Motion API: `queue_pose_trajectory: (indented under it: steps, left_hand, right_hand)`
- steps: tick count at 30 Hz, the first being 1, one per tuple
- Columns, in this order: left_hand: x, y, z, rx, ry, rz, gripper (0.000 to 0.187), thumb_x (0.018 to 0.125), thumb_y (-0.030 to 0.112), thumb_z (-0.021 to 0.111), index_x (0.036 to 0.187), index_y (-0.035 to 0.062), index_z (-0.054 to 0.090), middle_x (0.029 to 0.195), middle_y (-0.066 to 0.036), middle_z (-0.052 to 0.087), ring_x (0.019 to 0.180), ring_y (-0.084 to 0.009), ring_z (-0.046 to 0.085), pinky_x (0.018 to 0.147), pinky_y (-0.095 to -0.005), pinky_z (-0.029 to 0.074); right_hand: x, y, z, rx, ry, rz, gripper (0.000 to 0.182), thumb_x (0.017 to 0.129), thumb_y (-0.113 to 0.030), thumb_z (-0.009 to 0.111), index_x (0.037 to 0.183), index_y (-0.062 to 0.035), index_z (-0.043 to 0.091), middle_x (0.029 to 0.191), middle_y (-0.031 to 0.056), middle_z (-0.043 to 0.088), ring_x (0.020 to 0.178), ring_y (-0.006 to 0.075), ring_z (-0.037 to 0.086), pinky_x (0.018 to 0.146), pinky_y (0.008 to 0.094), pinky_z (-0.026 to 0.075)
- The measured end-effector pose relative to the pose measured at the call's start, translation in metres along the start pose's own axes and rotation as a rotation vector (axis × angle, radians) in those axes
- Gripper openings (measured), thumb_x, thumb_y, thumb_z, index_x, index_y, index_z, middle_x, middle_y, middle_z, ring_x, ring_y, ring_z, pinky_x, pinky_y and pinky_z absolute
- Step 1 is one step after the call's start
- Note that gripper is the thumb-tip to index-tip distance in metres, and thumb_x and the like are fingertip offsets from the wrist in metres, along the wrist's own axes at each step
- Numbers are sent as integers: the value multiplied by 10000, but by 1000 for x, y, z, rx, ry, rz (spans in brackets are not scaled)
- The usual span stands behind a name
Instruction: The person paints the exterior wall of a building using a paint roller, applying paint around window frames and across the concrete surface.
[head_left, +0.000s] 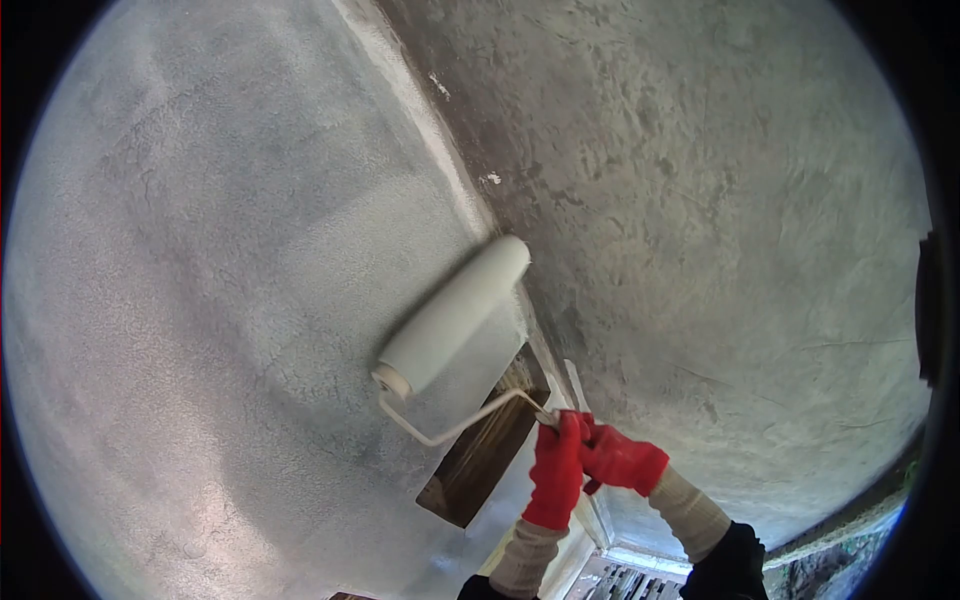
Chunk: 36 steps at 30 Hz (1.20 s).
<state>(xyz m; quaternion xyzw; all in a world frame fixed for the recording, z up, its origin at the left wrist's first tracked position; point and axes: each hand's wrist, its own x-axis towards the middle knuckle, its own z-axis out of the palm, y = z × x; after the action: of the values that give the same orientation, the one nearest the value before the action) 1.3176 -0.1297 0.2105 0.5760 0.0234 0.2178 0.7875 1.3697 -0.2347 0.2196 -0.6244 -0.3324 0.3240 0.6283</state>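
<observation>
A paint roller (455, 315) with a pale, thick sleeve lies against the whitish coated surface (250, 250), its upper end close to the edge where the bare grey surface begins. Its bent wire frame (432, 440) runs down to the handle, which is mostly hidden in my gloves. My left hand (556, 470), in a red-coated glove, is closed around the handle just below the wire. Pressed beside it from the right, my right hand (620, 458) wears a matching glove and is also closed on the handle.
The bare grey plaster (720, 220) fills the right side, with a few white paint specks near the corner line. A brown wooden-looking recess (485, 450) sits below the roller. Slats (630, 583) show at the bottom, and a dark object (928, 310) stands at the right edge.
</observation>
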Motion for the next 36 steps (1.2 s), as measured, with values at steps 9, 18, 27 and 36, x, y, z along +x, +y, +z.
queue_pose_trajectory:
  steps: [9,18,27,36]
  left_hand:
    - [-32,-90,-36,-67,-4,-65,232,952,273,463,865,58,471,885,-74,531,912,-193,526,846,-349,416]
    - [-25,-66,-34,-159,-49,-84,251,950,292,461,860,57,466,961,-99,527,973,-200,490,875,-348,382]
    - [-30,-73,-37,-133,-45,-88,222,947,273,470,894,58,474,943,-88,526,1019,-228,490,915,-373,372]
    - [-42,-77,-31,-205,-16,-146,205,955,262,451,974,59,474,948,-70,529,1122,-240,459,990,-387,329]
  right_hand:
    - [-16,84,6,-17,27,205,450,888,-340,503,1114,49,520,841,111,583,697,191,616,591,295,561]
    - [-1,86,3,19,-20,124,478,894,-386,514,1119,35,522,947,126,605,718,196,624,613,302,564]
    - [-13,73,8,-1,-37,190,565,882,-447,487,1179,33,489,980,153,596,785,227,634,639,304,562]
    - [-20,94,9,2,19,194,487,887,-357,529,1217,-4,468,916,133,619,748,187,636,647,294,540]
